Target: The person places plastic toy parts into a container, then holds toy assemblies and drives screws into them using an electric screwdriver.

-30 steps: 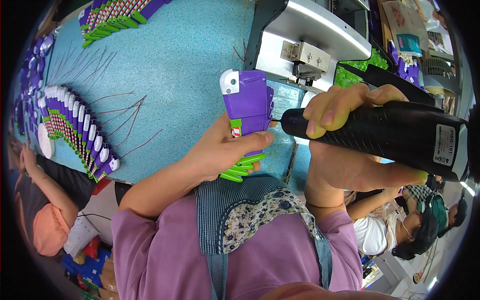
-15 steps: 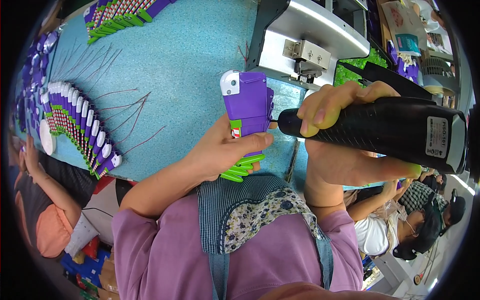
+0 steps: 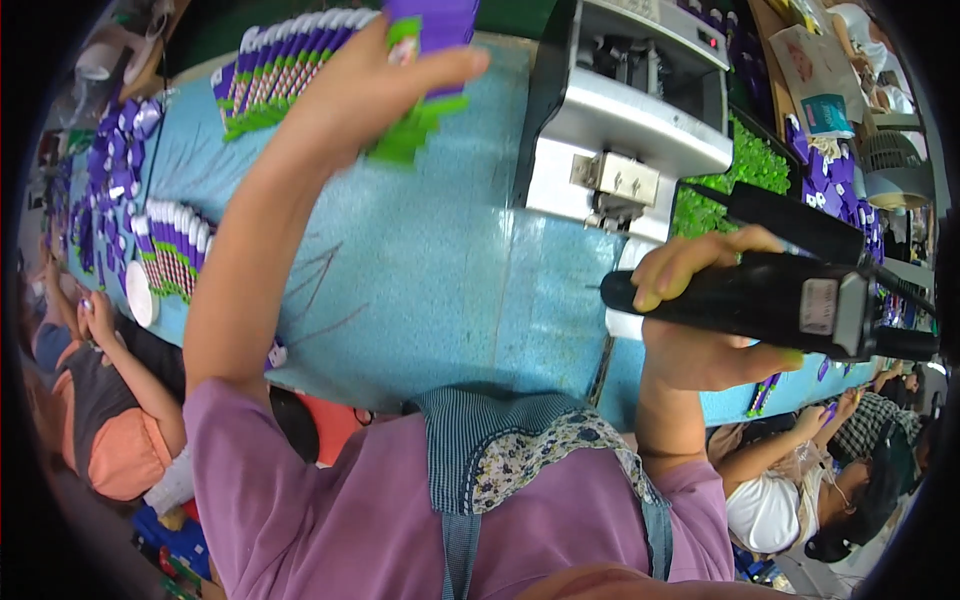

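Raised at the far side of the blue table, my left hand (image 3: 345, 95) grips purple-and-green plastic pieces (image 3: 435, 30), partly cut off by the top of the view and blurred by motion. Just beyond that hand stands a row of similar purple, white and green pieces (image 3: 285, 70). My right hand (image 3: 690, 355) is wrapped round a black electric screwdriver (image 3: 740, 300), held level above the table's right part with its thin bit pointing left. Another fanned row of pieces (image 3: 170, 245) lies at the left, partly behind my left arm.
A grey metal machine (image 3: 650, 120) stands at the back right, beside a heap of small green parts (image 3: 735, 180). Purple parts (image 3: 120, 150) are scattered at the far left, near a white disc (image 3: 140, 295). Co-workers sit at left (image 3: 125, 430) and right (image 3: 770, 505).
My left hand has swung up and away to the far left with the pieces, leaving the screwdriver tip. The screwdriver stays in my right hand, slightly lower and farther right.
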`<state>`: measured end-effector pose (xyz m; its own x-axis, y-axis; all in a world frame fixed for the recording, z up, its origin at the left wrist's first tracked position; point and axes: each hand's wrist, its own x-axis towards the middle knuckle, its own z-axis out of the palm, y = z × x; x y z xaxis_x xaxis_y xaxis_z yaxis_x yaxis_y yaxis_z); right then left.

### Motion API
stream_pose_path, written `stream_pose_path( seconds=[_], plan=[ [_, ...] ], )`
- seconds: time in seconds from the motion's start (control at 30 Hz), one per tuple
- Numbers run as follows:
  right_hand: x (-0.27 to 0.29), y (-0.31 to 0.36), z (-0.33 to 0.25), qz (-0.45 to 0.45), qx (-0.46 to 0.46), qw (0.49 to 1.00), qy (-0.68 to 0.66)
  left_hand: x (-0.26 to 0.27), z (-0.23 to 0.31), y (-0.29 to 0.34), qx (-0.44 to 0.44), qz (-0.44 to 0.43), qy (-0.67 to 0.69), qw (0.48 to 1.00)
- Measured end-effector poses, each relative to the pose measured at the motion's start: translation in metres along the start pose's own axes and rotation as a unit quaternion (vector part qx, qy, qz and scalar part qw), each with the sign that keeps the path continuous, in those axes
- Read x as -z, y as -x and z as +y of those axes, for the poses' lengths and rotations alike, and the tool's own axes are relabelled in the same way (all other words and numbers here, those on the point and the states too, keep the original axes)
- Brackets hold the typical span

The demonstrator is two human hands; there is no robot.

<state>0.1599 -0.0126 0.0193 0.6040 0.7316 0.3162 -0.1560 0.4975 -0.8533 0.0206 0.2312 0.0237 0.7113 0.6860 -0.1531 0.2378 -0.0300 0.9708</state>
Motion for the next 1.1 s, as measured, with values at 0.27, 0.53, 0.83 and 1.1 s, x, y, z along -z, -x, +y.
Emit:
stream_pose_path(
  seconds=[0.27, 0.53, 0.83, 1.1],
  plan=[
    [0.004, 0.006, 0.003, 0.043, 0.007, 0.999, 0.016, -0.057, -0.037, -0.244, -0.057, -0.041, -0.12, 0.99],
    [0.005, 0.006, 0.009, 0.061, -0.01, 0.998, 0.01, -0.076, -0.021, -0.212, -0.151, 0.127, -0.155, 0.968],
    [0.005, 0.009, 0.009, 0.038, -0.008, 0.999, -0.02, 0.043, -0.024, -0.017, -0.078, 0.227, -0.564, 0.79],
    [-0.001, 0.011, 0.0, 0.037, 0.019, 0.999, -0.01, 0.058, -0.031, -0.017, -0.03, 0.251, -0.597, 0.761]
  ],
)
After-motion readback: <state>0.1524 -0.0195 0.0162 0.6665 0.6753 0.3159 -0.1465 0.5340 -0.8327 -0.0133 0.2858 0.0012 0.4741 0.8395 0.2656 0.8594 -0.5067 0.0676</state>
